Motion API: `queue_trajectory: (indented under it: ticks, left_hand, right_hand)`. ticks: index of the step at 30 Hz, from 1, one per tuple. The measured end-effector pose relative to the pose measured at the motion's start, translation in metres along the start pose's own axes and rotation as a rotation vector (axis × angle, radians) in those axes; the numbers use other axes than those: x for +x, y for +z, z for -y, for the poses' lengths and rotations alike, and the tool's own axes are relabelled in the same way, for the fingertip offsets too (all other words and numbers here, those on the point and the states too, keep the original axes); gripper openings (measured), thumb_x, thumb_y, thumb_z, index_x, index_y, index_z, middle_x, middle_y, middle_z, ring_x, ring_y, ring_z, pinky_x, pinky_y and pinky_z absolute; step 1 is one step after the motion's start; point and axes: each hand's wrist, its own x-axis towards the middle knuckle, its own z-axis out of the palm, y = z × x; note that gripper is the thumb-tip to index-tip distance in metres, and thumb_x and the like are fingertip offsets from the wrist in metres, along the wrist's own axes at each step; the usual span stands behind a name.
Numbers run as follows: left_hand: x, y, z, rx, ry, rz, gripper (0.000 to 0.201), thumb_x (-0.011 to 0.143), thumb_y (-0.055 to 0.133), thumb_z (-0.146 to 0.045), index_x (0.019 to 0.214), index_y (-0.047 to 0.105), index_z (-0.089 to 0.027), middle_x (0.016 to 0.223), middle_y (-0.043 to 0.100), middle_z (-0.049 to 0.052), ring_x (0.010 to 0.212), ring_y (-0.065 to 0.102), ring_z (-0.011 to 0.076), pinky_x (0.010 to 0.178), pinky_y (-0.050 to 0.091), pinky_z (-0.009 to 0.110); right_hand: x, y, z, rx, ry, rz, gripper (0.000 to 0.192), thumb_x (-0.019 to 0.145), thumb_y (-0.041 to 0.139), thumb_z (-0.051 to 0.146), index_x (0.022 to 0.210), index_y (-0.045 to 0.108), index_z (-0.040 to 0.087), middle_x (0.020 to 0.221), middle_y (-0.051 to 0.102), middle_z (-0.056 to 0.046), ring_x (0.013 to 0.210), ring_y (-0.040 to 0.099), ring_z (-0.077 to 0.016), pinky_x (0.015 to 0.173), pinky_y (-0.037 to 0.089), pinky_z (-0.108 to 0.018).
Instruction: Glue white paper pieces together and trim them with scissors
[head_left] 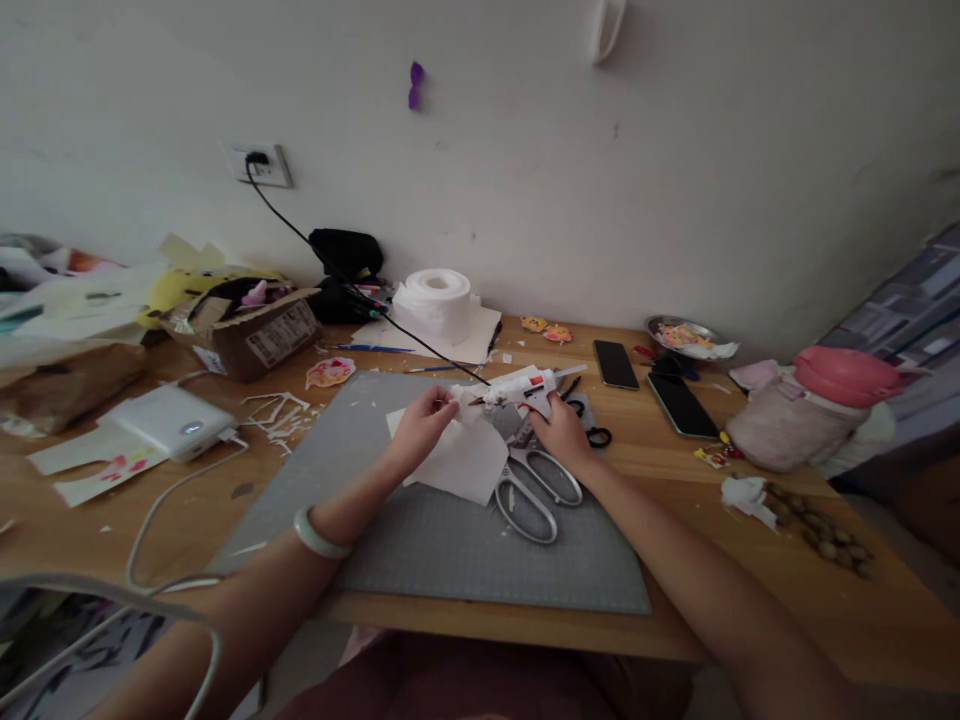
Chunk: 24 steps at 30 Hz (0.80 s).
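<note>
In my right hand [561, 430] is a white hot glue gun [534, 388], its nozzle pointing left. My left hand [429, 420] pinches a small white paper piece [466, 402] close to the nozzle; I cannot tell whether the two touch. Below, a sheet of white paper [466, 465] lies on the grey cutting mat [420, 550]. Big scissors with grey handles [536, 500] rest on the mat under my right wrist, their blades partly hidden. A black cord [420, 335] runs from the wall socket toward the glue gun.
A white roll [433, 310] stands behind the mat. To the left are an open cardboard box [247, 330], a white power bank [172, 420] with a cable, and paper scraps. Two phones [615, 364], a metal bowl [686, 338] and a pink-lidded bottle [795, 415] are on the right.
</note>
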Motion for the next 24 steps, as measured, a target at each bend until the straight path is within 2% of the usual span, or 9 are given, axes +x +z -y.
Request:
queue_trajectory:
  ticks: [11, 17, 24]
  left_hand:
    - [-0.0019, -0.0004, -0.0028, -0.025, -0.043, 0.02, 0.016, 0.071, 0.05, -0.037, 0.072, 0.051, -0.021, 0.063, 0.06, -0.002, 0.064, 0.057, 0.0165, 0.06, 0.039, 0.027]
    - [-0.0002, 0.0004, 0.0003, -0.034, 0.001, 0.011, 0.01, 0.07, 0.047, -0.031, 0.071, 0.051, -0.021, 0.063, 0.059, -0.002, 0.065, 0.056, 0.0163, 0.065, 0.041, 0.029]
    - [0.0017, 0.0016, 0.0039, -0.071, -0.022, 0.02, 0.009, 0.067, 0.045, -0.029, 0.069, 0.05, -0.022, 0.064, 0.055, -0.002, 0.065, 0.053, 0.0157, 0.067, 0.042, 0.029]
  right_hand:
    - [-0.0003, -0.0016, 0.0029, -0.019, 0.023, 0.019, 0.018, 0.077, 0.049, 0.025, 0.092, 0.056, 0.017, 0.087, 0.069, -0.012, 0.085, 0.065, -0.0266, 0.07, 0.047, -0.032]
    - [0.0003, -0.0014, 0.0022, -0.051, 0.006, 0.007, 0.021, 0.077, 0.05, 0.025, 0.095, 0.056, 0.017, 0.087, 0.069, -0.011, 0.085, 0.065, -0.0273, 0.07, 0.047, -0.033]
    - [-0.0006, -0.0034, 0.0027, -0.09, 0.013, 0.006, 0.022, 0.078, 0.052, 0.026, 0.097, 0.058, 0.018, 0.087, 0.069, -0.01, 0.083, 0.065, -0.0269, 0.068, 0.047, -0.032]
